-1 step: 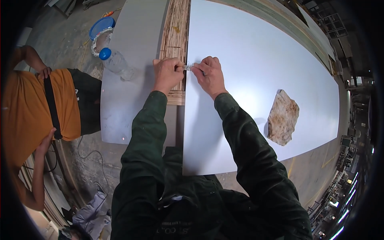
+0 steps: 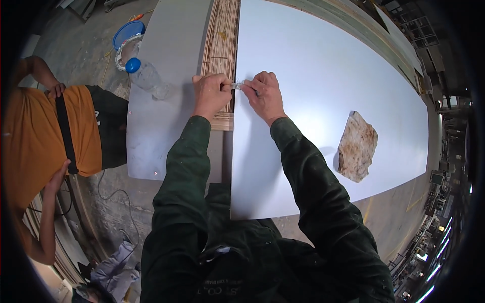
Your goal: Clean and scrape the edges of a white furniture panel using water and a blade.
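Both of my hands meet over the long edge of a white panel (image 2: 298, 65). A small clear, shiny piece (image 2: 236, 86) spans the gap between my fingertips; its kind is too small to make out. My left hand (image 2: 211, 93) pinches one end, above a strip of streaked wood (image 2: 219, 45). With thumb and fingers closed, my right hand (image 2: 265, 93) grips the other end over the white panel. A brown-stained cloth (image 2: 357, 146) lies crumpled on that panel, to the right of my right forearm.
A clear bottle with a blue cap (image 2: 146, 77) is on the grey panel (image 2: 172, 30) at left. Beyond that panel's edge are a round tub (image 2: 129, 50) and a blue lid (image 2: 129, 33). Another person in an orange shirt (image 2: 40, 136) stands at far left. Cables cross the floor.
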`<state>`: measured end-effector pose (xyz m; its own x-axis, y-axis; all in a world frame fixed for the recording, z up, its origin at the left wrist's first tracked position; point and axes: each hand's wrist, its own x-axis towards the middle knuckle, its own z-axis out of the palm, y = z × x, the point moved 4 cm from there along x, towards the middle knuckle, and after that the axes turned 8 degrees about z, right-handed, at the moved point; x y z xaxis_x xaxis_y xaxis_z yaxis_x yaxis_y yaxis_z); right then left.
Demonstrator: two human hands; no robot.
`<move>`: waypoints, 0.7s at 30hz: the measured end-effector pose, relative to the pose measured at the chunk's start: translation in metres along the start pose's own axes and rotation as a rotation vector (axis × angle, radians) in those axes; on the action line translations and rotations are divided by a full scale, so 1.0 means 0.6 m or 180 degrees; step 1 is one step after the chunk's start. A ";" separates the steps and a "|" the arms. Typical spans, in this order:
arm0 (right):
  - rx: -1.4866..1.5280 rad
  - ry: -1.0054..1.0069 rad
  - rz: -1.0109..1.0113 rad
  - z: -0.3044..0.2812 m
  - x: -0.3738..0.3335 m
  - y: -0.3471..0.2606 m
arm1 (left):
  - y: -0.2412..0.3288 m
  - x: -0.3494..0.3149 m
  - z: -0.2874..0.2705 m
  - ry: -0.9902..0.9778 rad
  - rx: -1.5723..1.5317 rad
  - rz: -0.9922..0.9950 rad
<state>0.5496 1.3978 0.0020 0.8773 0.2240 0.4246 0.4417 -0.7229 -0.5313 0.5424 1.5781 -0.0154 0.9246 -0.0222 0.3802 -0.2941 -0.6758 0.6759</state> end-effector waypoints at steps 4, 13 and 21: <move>0.0064 -0.0040 -0.0016 -0.015 -0.046 -0.024 | 0.021 -0.053 -0.013 0.0084 -0.0002 0.0040; 0.0080 -0.0125 -0.0052 -0.047 -0.146 -0.069 | 0.065 -0.164 -0.037 0.0191 0.0010 0.0140; 0.0137 -0.0287 -0.0022 -0.073 -0.227 -0.104 | 0.097 -0.256 -0.051 0.0137 0.0155 0.0194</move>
<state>0.3946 1.3837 0.0093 0.8866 0.2882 0.3618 0.4539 -0.6929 -0.5603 0.3760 1.5648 -0.0149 0.8939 -0.0334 0.4471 -0.3365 -0.7091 0.6196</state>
